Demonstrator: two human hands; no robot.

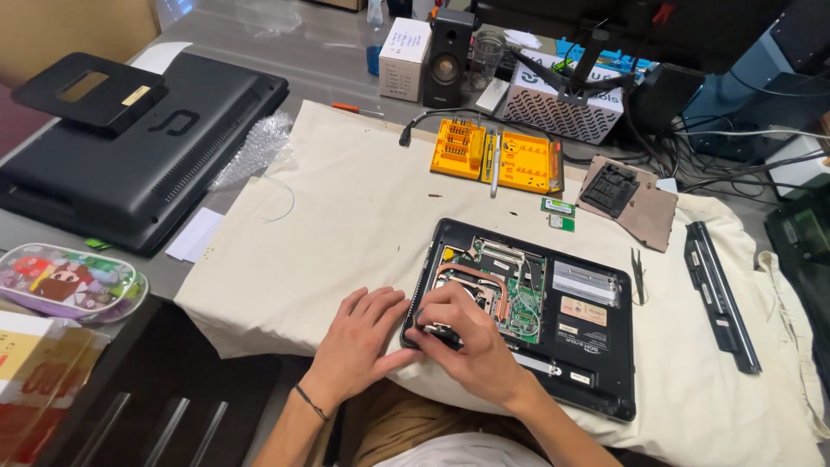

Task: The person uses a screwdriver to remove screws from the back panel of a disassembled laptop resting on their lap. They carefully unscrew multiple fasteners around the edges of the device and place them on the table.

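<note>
On the cream cloth (346, 216), opened laptop (527, 311) lies base-up | my right hand (462, 342) pinches a small part at its near-left corner | left hand (363, 337) rests fingers together beside | boards look fragile; I'd grip the rigid frame edges.

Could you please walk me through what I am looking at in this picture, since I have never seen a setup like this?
There is no machine here: a camera worn on a person's head looks down at their two bare hands. On a cream cloth lies an opened laptop, its underside up, with copper heat pipes and green circuit boards exposed. The left hand rests at the laptop's near corner, and the right hand pinches a small dark part there. Farther back sit an orange screwdriver bit set, a removed cover panel and a long black strip.
</note>
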